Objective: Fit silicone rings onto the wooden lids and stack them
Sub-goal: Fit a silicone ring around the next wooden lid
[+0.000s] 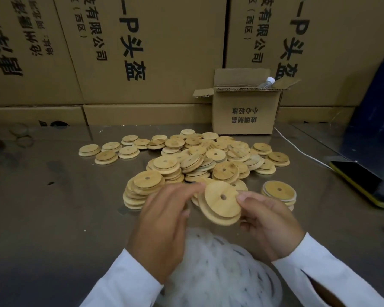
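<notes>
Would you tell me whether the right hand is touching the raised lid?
Touching. The head view shows the right hand gripping the lid: its thumb presses the right rim and its fingers curl under the lower edge.

My left hand (164, 220) is blurred, so I cannot tell whether its fingers pinch anything against the wooden lid (222, 203) that my right hand (268, 224) grips. That lid and both hands cover the near side of the lid pile (208, 156). The heap of silicone rings (217, 269) at the near edge of the surface (53, 207) is a white blur. It lies partly under my sleeves (124, 282) and is cut off at the bottom. The phone (364, 185) at the right edge runs out of view. Only the cap and neck of the bottle (267, 82) show above the small box (245, 111). Near the far left corner, some round things (22, 136) are too blurred to name.
</notes>
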Action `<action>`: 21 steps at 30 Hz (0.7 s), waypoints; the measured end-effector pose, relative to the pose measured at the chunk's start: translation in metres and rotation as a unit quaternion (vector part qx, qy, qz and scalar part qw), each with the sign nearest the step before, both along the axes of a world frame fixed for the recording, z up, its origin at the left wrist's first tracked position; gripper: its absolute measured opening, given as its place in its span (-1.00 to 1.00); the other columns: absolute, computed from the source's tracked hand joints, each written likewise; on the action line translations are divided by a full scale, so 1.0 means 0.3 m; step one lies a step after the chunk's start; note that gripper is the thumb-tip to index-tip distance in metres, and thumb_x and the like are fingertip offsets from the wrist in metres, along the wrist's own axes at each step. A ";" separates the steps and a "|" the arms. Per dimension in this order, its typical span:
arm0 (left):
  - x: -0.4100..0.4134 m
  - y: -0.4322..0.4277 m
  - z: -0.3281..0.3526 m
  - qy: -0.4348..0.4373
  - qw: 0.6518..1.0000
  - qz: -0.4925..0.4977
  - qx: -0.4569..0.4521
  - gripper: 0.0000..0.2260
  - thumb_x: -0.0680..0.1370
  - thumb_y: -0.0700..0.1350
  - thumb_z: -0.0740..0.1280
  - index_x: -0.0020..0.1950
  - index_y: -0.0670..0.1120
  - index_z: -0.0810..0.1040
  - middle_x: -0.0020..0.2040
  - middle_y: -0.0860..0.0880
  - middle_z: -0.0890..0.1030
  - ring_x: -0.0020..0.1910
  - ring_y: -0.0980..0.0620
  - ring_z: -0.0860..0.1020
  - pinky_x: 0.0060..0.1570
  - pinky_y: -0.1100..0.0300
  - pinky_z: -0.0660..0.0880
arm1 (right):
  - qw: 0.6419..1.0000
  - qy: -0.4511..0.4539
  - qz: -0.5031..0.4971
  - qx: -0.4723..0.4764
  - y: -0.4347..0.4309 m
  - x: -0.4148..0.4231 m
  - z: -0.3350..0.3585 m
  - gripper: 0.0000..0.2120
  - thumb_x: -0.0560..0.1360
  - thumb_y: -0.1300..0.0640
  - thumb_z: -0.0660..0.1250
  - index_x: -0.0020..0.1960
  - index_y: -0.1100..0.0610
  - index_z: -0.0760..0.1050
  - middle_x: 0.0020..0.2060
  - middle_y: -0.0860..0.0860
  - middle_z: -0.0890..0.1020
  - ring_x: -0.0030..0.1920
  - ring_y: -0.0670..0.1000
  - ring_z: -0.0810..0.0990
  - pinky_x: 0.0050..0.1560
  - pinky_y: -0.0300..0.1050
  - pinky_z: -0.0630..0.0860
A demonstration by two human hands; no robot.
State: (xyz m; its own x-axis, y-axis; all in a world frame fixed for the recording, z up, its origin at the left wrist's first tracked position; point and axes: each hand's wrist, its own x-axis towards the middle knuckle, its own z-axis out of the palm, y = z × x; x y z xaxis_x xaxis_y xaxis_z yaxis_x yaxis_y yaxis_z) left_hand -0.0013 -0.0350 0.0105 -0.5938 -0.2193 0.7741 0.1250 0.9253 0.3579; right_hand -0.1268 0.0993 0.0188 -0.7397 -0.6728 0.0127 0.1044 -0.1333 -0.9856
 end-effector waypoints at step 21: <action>0.055 -0.093 0.081 0.119 0.726 -0.134 0.663 -0.85 0.36 -0.11 0.32 -0.16 -0.16 0.60 -0.42 -0.02 0.63 -0.47 0.10 0.59 -0.56 0.31 0.45 | 0.750 0.451 0.117 0.469 -0.329 0.098 0.045 -0.75 0.43 -0.03 0.26 -0.08 0.15 0.53 -0.17 0.09 0.57 -0.16 0.12 0.52 -0.17 -0.14 0.42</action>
State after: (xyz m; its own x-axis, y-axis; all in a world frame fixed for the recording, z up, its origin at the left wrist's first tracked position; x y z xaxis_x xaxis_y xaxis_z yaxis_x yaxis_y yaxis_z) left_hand 0.0151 -0.0628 0.0349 -0.6376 -0.7667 0.0745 0.4409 -0.2839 0.8515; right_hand -0.0975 0.0005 0.0324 -0.5756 -0.8085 -0.1226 -0.7490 0.5815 -0.3176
